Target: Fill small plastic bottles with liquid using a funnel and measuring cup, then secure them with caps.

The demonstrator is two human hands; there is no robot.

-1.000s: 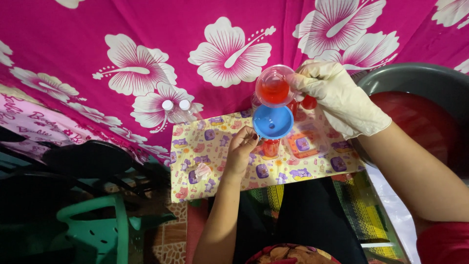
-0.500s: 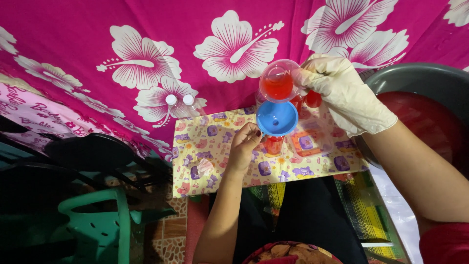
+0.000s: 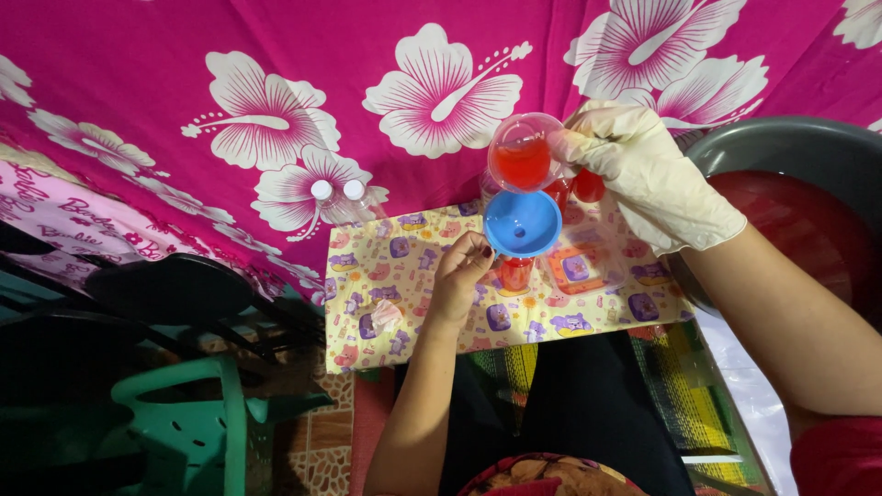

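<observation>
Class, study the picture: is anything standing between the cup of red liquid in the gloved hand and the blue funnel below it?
Nothing visible does. The right hand, gloved, tilts the clear cup of red liquid directly above the open mouth of the blue funnel. The left hand sits lower, by the bottle beneath the funnel, clear of the gap.

The funnel (image 3: 522, 223) sits in a small bottle (image 3: 514, 273) standing on a mat (image 3: 413, 276). The cup (image 3: 521, 154) hangs just above and behind the funnel. Two capped bottles (image 3: 336, 197) stand at the mat's far left corner; a basin (image 3: 799, 193) lies to its right.
</observation>
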